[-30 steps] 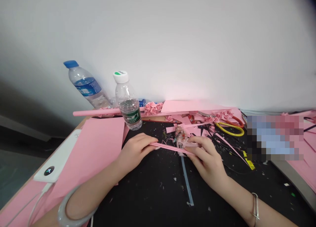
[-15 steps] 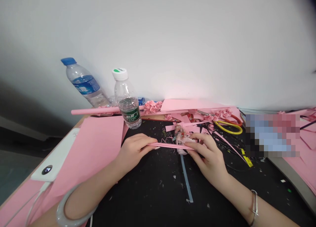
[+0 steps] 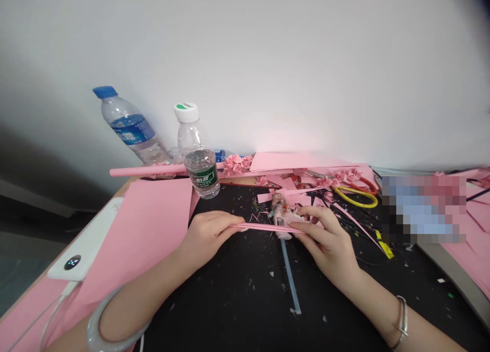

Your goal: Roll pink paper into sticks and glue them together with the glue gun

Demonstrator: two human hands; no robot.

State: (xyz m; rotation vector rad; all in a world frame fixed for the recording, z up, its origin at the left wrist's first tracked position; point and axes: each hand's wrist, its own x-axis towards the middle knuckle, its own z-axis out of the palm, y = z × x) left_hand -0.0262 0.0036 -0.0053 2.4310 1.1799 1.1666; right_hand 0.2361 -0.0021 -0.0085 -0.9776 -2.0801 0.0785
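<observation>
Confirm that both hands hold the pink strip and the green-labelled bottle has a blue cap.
Not blue: the head view shows a white cap on the green-labelled bottle. The left hand and right hand do hold the pink strip.

The folded strip (image 3: 264,227) is smooth, matt paper, as are the broad pink sheets (image 3: 153,204); the roses (image 3: 237,164) are crimped from similar paper. Both the white-capped bottle (image 3: 197,137) and the blue-capped bottle (image 3: 132,130) are clear, glossy plastic. The power bank (image 3: 72,244) looks like smooth white plastic, its round display (image 3: 72,262) glossy black. The counter (image 3: 229,301) has a dull black surface. The bracelet (image 3: 403,321) is shiny metal, the bangle (image 3: 93,326) polished and stone-like; the yellow scissor handle (image 3: 356,204) appears plastic.
</observation>
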